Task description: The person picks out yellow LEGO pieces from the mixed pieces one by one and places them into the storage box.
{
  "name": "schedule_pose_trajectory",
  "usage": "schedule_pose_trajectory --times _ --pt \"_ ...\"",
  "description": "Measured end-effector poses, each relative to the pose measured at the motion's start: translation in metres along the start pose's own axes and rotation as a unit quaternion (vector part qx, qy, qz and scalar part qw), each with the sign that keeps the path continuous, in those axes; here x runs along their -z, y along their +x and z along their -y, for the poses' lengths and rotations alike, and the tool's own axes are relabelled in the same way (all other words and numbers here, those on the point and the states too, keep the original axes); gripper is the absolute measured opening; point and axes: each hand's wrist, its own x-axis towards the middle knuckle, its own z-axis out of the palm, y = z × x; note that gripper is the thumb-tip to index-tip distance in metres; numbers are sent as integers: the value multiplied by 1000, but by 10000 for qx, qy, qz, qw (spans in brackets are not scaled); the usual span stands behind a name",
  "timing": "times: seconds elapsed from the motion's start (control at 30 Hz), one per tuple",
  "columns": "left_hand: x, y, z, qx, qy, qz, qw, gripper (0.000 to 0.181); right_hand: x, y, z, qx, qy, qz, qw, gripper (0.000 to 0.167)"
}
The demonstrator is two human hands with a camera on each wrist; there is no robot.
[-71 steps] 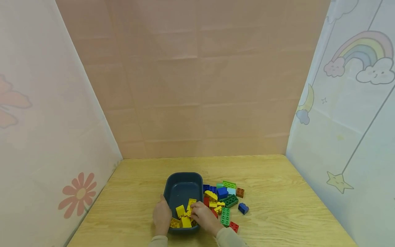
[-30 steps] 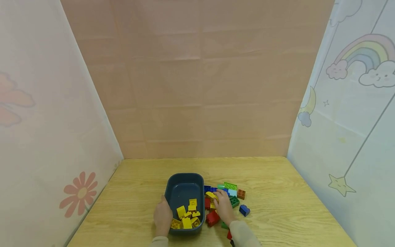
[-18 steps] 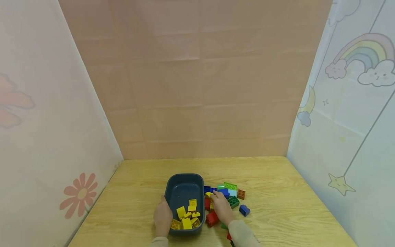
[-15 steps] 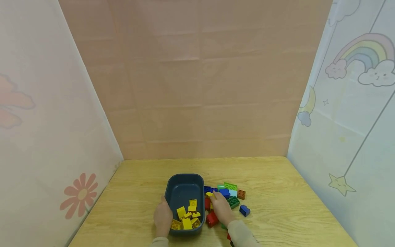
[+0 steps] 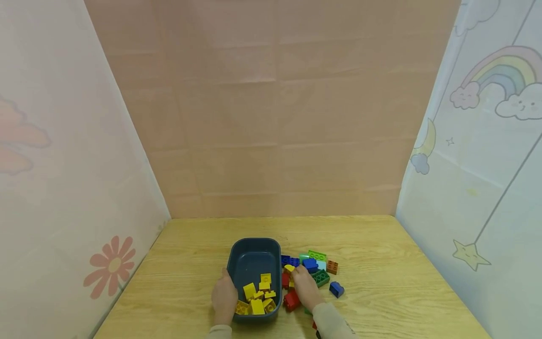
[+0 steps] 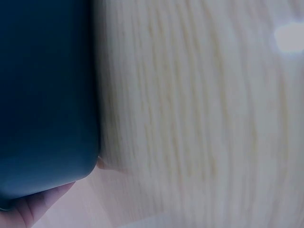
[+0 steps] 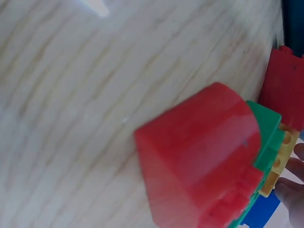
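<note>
In the head view, a deep dark-blue plastic tray point(image 5: 254, 242) stands on the table, with yellow toy building bricks point(image 5: 257, 306) in its near half. My left hand point(image 5: 224, 297) grips the tray's left side, thumb at the rim; the left wrist view shows fingers point(image 6: 35, 206) against its underside. To the right of the tray, my right hand point(image 5: 306, 288) is in a pile of bricks, its curled fingertips at a yellow brick point(image 5: 289, 268). Fingers also meet a yellow brick point(image 7: 280, 161) in the right wrist view; their exact hold is partly hidden.
Around the right hand lie red bricks point(image 5: 291, 300), a dark green brick point(image 5: 322, 278), blue bricks point(image 5: 310, 265), a light green brick point(image 5: 317, 255) and a brown brick point(image 5: 332, 267). One blue piece point(image 5: 336, 289) sits apart on the right. Paper-like walls surround the wooden table point(image 5: 381, 263).
My right hand has left the yellow bricks in the tray and moved right to the pile, where its fingers have drawn in at a yellow brick. The left hand keeps its hold on the tray.
</note>
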Motion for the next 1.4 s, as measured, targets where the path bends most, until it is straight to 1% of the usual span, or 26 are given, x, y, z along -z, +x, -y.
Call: schedule_pose_trajectory --times 0.2,0.33,0.5,0.6,0.7,0.83,1.0,1.17,1.33,1.4 --pt "1 -1 -1 -20 40 39 10000 51 0 -1 -1 -497 416 64 9979 15" --pt "0 0 -1 -15 57 52 10000 51 -1 -2 -3 -649 696 -88 9954 15" --pt "0 -1 -1 -17 -7 19 10000 51 -2 -5 -5 -699 921 -285 9929 14" --pt "0 -1 -2 3 -19 17 10000 50 -2 -7 -6 -746 1003 -585 9904 12" --pt "0 -1 -2 19 -31 -5 10000 50 0 -5 -5 -767 1069 -1035 9859 11" --pt "1 0 -2 10 -52 -49 10000 49 4 1 -2 -762 1230 -1610 9763 12" --pt "1 1 -1 47 -10 -14 10000 50 10 9 7 -608 1523 -2001 9659 14" --pt "1 0 -1 53 49 43 10000 50 11 16 21 -382 1615 -2108 9633 18" --pt "1 0 -1 50 49 64 10000 51 13 21 35 -271 1907 -2063 9593 18" --pt "1 0 -1 55 45 64 10000 51 14 21 41 -159 1935 -2011 9601 17"
